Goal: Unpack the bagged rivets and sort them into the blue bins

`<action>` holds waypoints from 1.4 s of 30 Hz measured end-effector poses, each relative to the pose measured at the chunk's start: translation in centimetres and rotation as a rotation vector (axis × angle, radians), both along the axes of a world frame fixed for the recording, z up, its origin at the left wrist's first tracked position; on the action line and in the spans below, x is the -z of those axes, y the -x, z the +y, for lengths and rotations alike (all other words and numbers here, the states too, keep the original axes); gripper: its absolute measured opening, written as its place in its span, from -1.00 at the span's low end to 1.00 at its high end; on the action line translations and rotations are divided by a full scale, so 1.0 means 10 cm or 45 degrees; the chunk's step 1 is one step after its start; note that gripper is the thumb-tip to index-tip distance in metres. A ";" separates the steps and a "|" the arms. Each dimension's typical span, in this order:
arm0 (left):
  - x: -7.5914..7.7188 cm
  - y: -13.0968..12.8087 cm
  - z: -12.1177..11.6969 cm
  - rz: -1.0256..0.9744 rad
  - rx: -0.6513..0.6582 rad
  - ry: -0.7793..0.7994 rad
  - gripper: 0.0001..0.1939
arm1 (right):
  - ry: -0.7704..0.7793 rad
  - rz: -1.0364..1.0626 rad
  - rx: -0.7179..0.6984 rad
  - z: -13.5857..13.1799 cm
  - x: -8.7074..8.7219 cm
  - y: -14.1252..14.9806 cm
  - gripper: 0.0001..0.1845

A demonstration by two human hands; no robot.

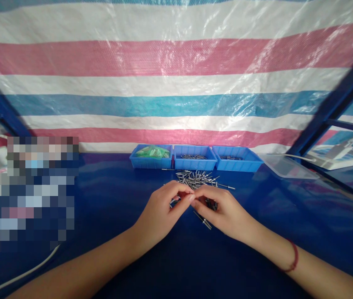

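My left hand (166, 207) and my right hand (221, 209) meet at the fingertips above the blue table. Thumb and forefinger of each are pinched together, and whatever lies between them is too small or hidden to make out. Just beyond and partly behind the hands spreads a loose pile of metal blind rivets (196, 178). A few more rivets (203, 221) lie below the fingers, nearer to me. Some of the pile shows through the gap under my right hand's fingers.
Three blue bins stand in a row: the left bin (151, 165) holds green packets, the middle bin (195, 166) and right bin (241, 167) hold rivets. A clear plastic lid (291, 167) lies right of them. A white cable (20, 276) crosses the table's left side.
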State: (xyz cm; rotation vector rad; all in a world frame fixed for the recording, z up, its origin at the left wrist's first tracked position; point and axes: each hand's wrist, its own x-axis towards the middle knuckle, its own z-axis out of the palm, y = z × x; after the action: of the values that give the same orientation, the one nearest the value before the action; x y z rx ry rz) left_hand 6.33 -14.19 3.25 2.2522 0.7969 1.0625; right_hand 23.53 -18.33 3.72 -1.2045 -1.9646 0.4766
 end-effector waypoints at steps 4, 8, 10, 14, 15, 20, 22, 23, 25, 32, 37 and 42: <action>-0.02 0.01 0.01 -0.009 -0.032 -0.036 -0.92 | -0.052 0.038 0.111 0.01 0.00 -0.04 -0.90; -0.03 0.01 0.04 0.013 -0.048 -0.046 -0.93 | -0.156 0.053 0.191 -0.02 -0.05 -0.06 -0.91; -0.02 0.01 0.05 0.033 -0.044 -0.031 -0.92 | -0.227 -0.012 0.156 -0.05 -0.09 -0.05 -0.90; 0.00 0.00 0.03 0.067 -0.040 -0.026 -0.91 | -0.256 -0.072 0.099 -0.05 -0.13 -0.07 -0.82; 0.00 0.01 0.03 0.074 -0.057 -0.042 -0.87 | -0.242 -0.042 0.147 -0.02 -0.12 -0.11 -0.81; -0.11 0.12 0.13 0.356 -0.100 -0.263 -0.77 | -0.211 0.129 0.701 0.29 -0.06 -0.60 -0.71; -0.18 0.20 0.20 0.533 -0.067 -0.361 -0.80 | -0.186 0.131 0.950 0.40 -0.04 -0.85 -0.67; -0.22 0.24 0.23 0.602 -0.060 -0.391 -0.80 | -0.168 0.111 1.039 0.44 -0.03 -0.95 -0.66; -0.30 0.31 0.27 0.715 -0.050 -0.405 -0.80 | -0.149 0.056 1.144 0.49 -0.02 -1.09 -0.62; -0.37 0.44 0.25 0.932 0.021 -0.148 -0.89 | -0.149 -0.011 1.034 0.41 -0.06 -0.91 -0.63; -0.30 0.43 0.30 1.020 0.143 -0.068 -0.87 | -0.178 -0.102 0.790 0.30 -0.06 -0.64 -0.69; -0.21 0.37 0.32 1.004 0.222 -0.248 -0.79 | -0.196 -0.226 0.370 0.17 -0.04 -0.37 -0.77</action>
State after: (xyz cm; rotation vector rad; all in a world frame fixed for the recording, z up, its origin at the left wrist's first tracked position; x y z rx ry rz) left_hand 2.67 -11.03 5.35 2.8732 0.7823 0.1379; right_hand 27.20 -16.66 4.08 -1.4424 -1.8892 0.0704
